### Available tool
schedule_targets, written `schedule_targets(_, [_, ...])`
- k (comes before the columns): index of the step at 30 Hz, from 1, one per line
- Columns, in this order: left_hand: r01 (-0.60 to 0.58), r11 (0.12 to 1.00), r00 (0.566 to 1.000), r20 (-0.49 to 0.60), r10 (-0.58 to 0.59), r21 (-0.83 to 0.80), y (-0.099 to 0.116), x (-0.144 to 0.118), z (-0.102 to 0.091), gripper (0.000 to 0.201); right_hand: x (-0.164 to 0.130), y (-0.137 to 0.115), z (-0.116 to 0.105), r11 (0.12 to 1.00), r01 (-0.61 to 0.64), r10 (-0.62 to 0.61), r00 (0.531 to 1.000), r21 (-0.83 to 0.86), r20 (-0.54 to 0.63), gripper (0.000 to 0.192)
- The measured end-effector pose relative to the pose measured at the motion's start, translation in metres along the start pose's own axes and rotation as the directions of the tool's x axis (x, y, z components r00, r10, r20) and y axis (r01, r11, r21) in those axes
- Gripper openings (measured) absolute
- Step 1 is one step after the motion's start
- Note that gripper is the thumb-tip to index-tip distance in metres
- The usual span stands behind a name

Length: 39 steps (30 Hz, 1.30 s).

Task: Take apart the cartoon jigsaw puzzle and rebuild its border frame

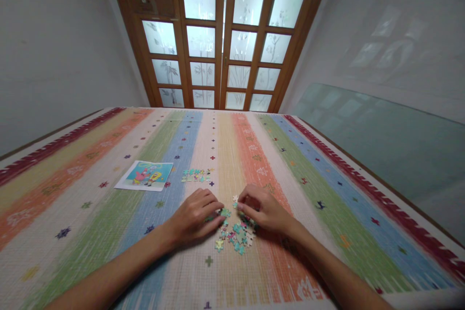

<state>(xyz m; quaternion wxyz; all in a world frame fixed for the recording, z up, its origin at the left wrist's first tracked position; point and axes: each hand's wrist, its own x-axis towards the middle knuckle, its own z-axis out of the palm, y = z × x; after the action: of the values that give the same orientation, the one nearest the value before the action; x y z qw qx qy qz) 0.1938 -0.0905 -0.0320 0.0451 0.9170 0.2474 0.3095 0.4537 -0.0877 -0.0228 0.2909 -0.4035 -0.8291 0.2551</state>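
Observation:
Loose jigsaw puzzle pieces (pixel 240 235) lie in a small pile between my two hands on the striped cloth. My left hand (pixel 198 214) rests at the pile's left edge, thumb and index finger apart, with greenish pieces (pixel 225 212) by the fingertips. From the right, my right hand (pixel 264 207) reaches to the pile's far side, its thumb and fingers pinched around a small puzzle piece that they partly cover. A pale piece (pixel 235 198) shows beside these fingertips. Beyond my left hand lies a joined strip of puzzle pieces (pixel 196 175).
A printed cartoon picture (pixel 146 176) lies flat left of the joined strip. The striped, patterned cloth (pixel 109 232) covers the large table. A greenish panel (pixel 385 126) stands along the right side, and wooden glass-paned doors (pixel 221 58) are at the far end.

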Motion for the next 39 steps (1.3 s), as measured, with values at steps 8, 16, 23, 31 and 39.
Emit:
schedule_targets(8, [0.049,0.993,0.997,0.062,-0.056,0.104,-0.045,-0.007,-0.029,0.009,-0.002,0.008,0.001,0.985,0.080,-0.078,0.997,-0.156,0.018,0.006])
schedule_targets(16, [0.074,0.980,0.985,0.142,-0.101,0.184,-0.072,-0.019,-0.047,0.015,-0.002,0.006,0.006,0.981,0.110,-0.111,0.994,-0.161,0.006,0.007])
schedule_targets(23, [0.172,0.949,0.969,0.129,-0.212,0.265,-0.087,-0.024,-0.048,0.029,-0.002,0.009,0.006,0.979,0.121,-0.121,0.993,-0.165,0.006,0.012])
schedule_targets(31, [0.254,0.918,0.930,0.184,-0.319,0.304,-0.092,-0.027,-0.056,0.030,-0.003,0.006,0.008,0.977,0.148,-0.147,0.989,-0.156,0.022,0.017])
schedule_targets(39, [0.272,0.909,0.918,0.198,-0.343,0.316,-0.092,-0.027,-0.058,0.029,-0.003,-0.001,0.007,0.981,0.148,-0.145,0.989,-0.121,0.037,0.013])
